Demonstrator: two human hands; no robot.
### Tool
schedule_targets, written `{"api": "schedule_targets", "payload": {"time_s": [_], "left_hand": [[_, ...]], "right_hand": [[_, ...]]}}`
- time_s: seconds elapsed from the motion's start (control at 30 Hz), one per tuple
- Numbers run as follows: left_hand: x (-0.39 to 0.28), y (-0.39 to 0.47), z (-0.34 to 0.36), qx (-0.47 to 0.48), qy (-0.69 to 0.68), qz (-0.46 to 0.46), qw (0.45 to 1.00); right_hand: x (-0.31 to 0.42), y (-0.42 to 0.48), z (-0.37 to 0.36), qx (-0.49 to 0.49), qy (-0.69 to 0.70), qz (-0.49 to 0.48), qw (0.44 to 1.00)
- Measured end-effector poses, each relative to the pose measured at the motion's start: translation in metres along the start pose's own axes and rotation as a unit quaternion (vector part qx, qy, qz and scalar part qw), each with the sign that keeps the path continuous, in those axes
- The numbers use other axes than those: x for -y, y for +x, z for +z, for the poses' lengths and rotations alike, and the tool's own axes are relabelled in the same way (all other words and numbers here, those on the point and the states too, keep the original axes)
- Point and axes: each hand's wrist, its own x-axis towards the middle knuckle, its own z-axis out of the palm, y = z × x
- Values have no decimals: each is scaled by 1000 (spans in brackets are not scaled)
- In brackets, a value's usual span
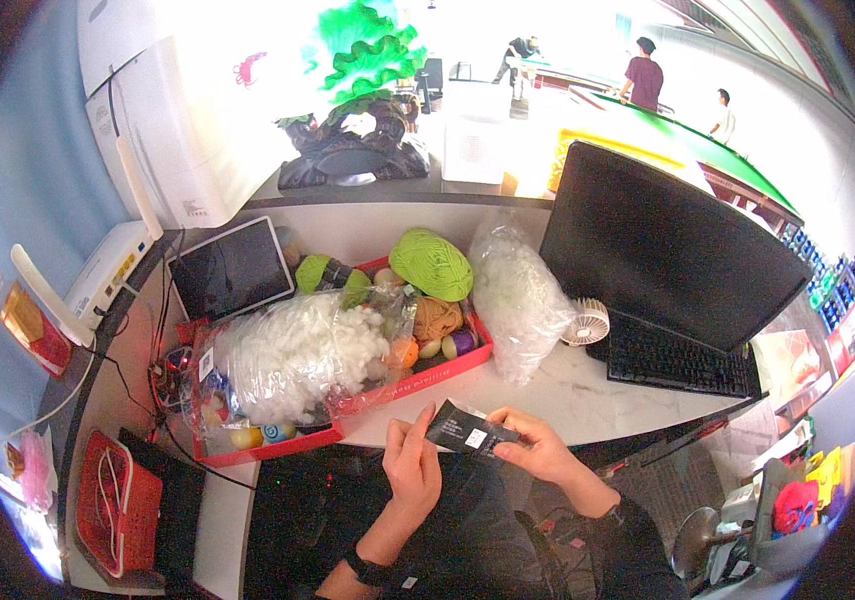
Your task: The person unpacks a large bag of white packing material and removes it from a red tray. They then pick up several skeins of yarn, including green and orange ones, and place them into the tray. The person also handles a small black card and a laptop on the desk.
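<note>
A black packet or sleeve with printed writing and a white label is held up over the front of the desk. My right hand grips its right end, with the thumb on the near face. At its left edge are the fingers of my left hand; whether they pinch it I cannot tell. Behind my hands a red open box holds balls of yarn, among them a tan ball. A clear bag of white fibre stuffing lies across the box.
Right of the box stands another bag of stuffing, beside a small fan, a keyboard and a monitor. A tablet leans at the back left. Cables run near a red basket. Several people are beyond the desk.
</note>
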Motion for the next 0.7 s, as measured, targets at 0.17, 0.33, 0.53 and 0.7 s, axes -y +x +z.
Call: {"api": "schedule_targets", "payload": {"time_s": [0.17,0.33,0.53,0.7], "left_hand": [[-4,-4,-3,12,17,-37,999],[-2,-9,0,15,12,-20,1000],[4,-9,6,128,-52,-114,984],[28,-15,13,127,-587,-539,591]], "right_hand": [[5,2,-4,-3,-21,-28,999],[6,-1,-8,-6,-42,-43,998],[8,-8,-17,-59,-69,36,995],[-9,-29,-46,-118,-494,10,861]]}}
